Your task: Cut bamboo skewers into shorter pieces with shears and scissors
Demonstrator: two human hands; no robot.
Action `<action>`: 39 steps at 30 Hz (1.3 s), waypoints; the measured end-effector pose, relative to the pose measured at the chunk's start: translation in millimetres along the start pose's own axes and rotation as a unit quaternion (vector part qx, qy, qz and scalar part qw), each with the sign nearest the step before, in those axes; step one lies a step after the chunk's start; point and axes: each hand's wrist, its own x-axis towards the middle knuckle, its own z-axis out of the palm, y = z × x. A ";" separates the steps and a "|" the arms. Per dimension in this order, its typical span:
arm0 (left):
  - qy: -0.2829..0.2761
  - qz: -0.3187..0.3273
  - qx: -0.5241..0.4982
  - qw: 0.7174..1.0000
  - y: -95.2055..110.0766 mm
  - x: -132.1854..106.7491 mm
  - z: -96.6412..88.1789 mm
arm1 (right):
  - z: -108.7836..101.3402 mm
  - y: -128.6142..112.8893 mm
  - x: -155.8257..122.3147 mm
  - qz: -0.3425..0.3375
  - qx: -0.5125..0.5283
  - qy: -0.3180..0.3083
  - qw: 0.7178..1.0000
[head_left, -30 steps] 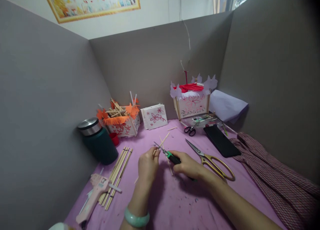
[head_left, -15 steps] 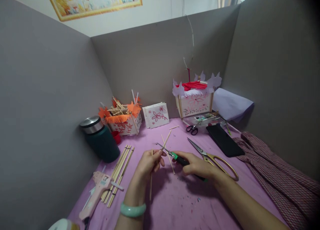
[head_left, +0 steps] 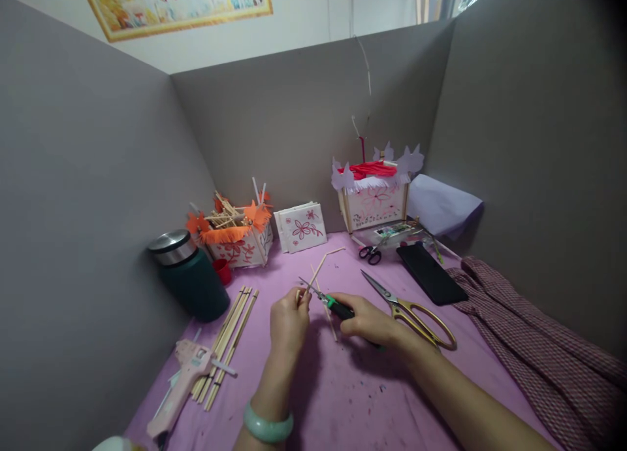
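In the middle of the head view, my left hand [head_left: 289, 317] is closed around a thin wooden stick [head_left: 318, 269], which slants up and away from the fingers. My right hand [head_left: 365, 319] grips pliers [head_left: 339, 306] with black and green handles. Their narrow metal jaws reach to the stick close by my left fingertips; whether they bite on it I cannot tell. Another thin stick [head_left: 330, 319] lies on the cloth beneath the pliers. A short stick piece [head_left: 336, 250] lies beyond, near the far end of the held stick.
Gold-handled scissors [head_left: 416, 314] and a black phone [head_left: 431, 274] lie right. To the left are a glue gun [head_left: 189, 379], bundled sticks [head_left: 230, 340] and a dark bottle [head_left: 191, 281]. Decorated boxes [head_left: 238, 247] [head_left: 375, 206] and drawn cards [head_left: 304, 229] stand at the back.
My left hand has turned, and the stick that hung below it no longer shows there. Both hands and the pliers sit slightly further left in view, as the whole scene has shifted left.
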 end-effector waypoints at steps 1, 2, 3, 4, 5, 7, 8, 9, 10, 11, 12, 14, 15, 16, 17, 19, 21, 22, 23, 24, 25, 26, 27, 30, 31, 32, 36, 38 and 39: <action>-0.004 0.004 -0.005 1.000 -0.7 -0.3 0.5 | 0.6 -0.1 -1.7 -0.001 0.008 0.002 1.000; -0.010 0.004 -0.017 1.000 -1.3 -0.3 0.7 | 0.9 -0.2 -3.4 -0.004 0.017 0.003 1.000; -0.021 -0.001 -0.033 0.999 -2.0 0.0 0.7 | 1.1 -0.3 -5.0 -0.005 0.026 0.003 1.000; -0.036 -0.012 -0.054 0.998 -2.7 0.5 0.4 | 1.0 -0.5 -6.3 -0.006 0.033 0.002 0.999; -0.057 -0.028 -0.078 0.995 -3.4 1.3 -0.4 | 0.6 -0.8 -7.3 -0.006 0.035 0.000 0.999; -0.107 -0.070 -0.136 0.982 -4.4 3.1 -3.5 | -1.0 -2.0 -8.9 -0.002 0.032 -0.007 0.999; -0.135 -0.090 -0.169 0.972 -4.6 3.9 -5.8 | -2.0 -2.8 -9.6 -0.001 0.027 -0.012 1.000; -0.163 -0.108 -0.202 0.960 -4.7 4.6 -8.4 | -3.0 -3.6 -10.4 0.000 0.023 -0.016 1.000; -0.190 -0.122 -0.234 0.946 -4.6 5.0 -11.1 | -4.0 -4.3 -11.2 0.000 0.021 -0.022 1.000; -0.213 -0.132 -0.261 0.932 -4.4 5.3 -13.7 | -4.9 -4.8 -12.0 0.001 0.021 -0.028 0.999; -0.231 -0.139 -0.282 0.921 -4.1 5.3 -15.8 | -5.5 -5.1 -12.8 0.002 0.021 -0.033 0.999; -0.247 -0.146 -0.299 0.910 -3.8 5.1 -17.9 | -6.0 -4.8 -13.8 -0.001 0.024 -0.038 0.999; -0.243 -0.147 -0.295 0.912 -3.9 5.0 -17.6 | -5.9 -4.3 -13.6 -0.004 0.023 -0.038 0.999; -0.232 -0.144 -0.282 0.920 -4.2 4.9 -16.7 | -5.6 -3.6 -12.9 -0.008 0.020 -0.034 0.999; -0.216 -0.137 -0.259 0.931 -4.7 5.0 -15.2 | -5.1 -2.9 -11.6 -0.012 0.016 -0.029 0.999; -0.169 -0.106 -0.188 0.962 -5.5 5.3 -11.6 | -3.7 -1.8 -7.4 -0.010 0.011 -0.022 1.000; -0.120 -0.059 -0.100 0.986 -5.6 5.4 -8.5 | -1.8 -1.1 -2.7 -0.001 0.010 -0.021 1.000; -0.102 -0.035 -0.062 0.992 -5.1 5.2 -7.2 | -0.6 -0.9 -0.8 0.004 0.008 -0.022 1.000; -0.085 -0.015 -0.031 0.996 -4.3 4.6 -5.9 | 0.8 -0.8 0.6 0.010 0.004 -0.018 1.000; -0.069 0.002 -0.007 0.998 -3.1 3.8 -4.6 | 2.2 -0.7 1.1 0.015 -0.004 -0.010 1.000; -0.055 0.013 0.013 0.998 -1.6 2.8 -3.1 | 3.6 -0.6 0.8 0.016 -0.014 0.004 1.000; -0.039 0.021 0.029 0.999 -0.1 1.5 -1.5 | 4.8 -0.8 -0.3 0.013 -0.024 0.021 0.999; -0.024 0.027 0.045 0.998 1.4 0.2 0.0 | 5.6 -1.2 -2.1 0.006 -0.033 0.037 0.999; 0.017 0.046 0.102 0.994 3.9 -2.1 1.6 | 4.0 -4.6 -10.0 -0.020 -0.050 0.055 0.997; 0.035 0.047 0.122 0.991 3.7 -2.0 0.4 | 2.2 -6.1 -12.8 -0.022 -0.056 0.049 0.997; 0.055 0.043 0.143 0.987 3.0 -1.3 -1.7 | -0.2 -7.3 -15.2 -0.021 -0.067 0.044 0.997; 0.082 -0.006 0.179 0.980 -2.1 3.7 -11.7 | -9.3 -2.5 -19.2 0.018 -0.234 0.145 0.961; 0.040 -0.010 0.137 0.990 -3.1 5.0 -12.4 | -11.0 7.4 -17.1 0.063 -0.359 0.226 0.904; 0.016 -0.008 0.106 0.994 -2.7 5.0 -11.3 | -10.9 13.6 -15.3 0.084 -0.410 0.252 0.872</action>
